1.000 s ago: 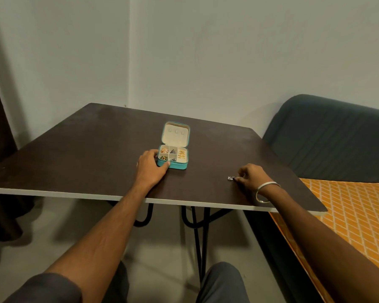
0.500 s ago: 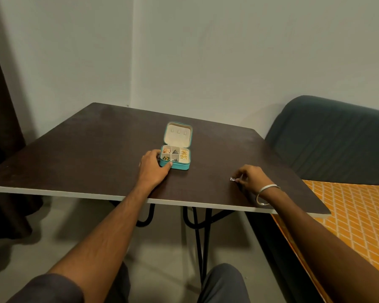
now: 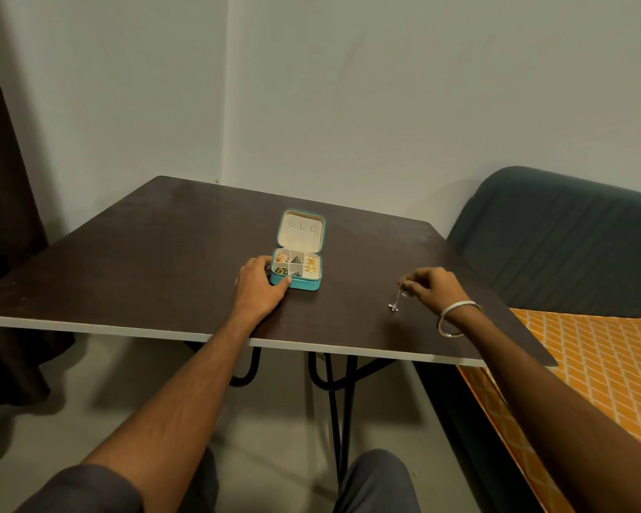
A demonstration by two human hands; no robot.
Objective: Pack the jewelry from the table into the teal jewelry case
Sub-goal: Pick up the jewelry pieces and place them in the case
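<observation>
Here the right hand (image 3: 428, 288), at right of centre in the frame, pinches the top of a thin silver chain (image 3: 398, 298) between thumb and fingertips; a small pendant (image 3: 393, 308) dangles at its lower end, seemingly just above the dark table (image 3: 145, 253). The left hand (image 3: 258, 286), at centre of the frame, is curled around the near left corner of the open teal jewelry case (image 3: 297, 270), thumb on its front wall, bracing it. The case's lid stands tilted back, and its tray shows 6 compartments, several already holding gold and coloured pieces.

The chain looks very light, limp and slippery, likely to swing, kink or snag, so the hold at its top end seems right, with the pendant lowered first into a compartment. It may be a long earring; the view is too small to settle that.

Room for the move is good: bare tabletop lies between the chain and the case. The table's white front edge (image 3: 367, 349) runs near the right wrist, with its silver bangle (image 3: 456, 316), so a dropped piece could slip off toward the floor.
</observation>
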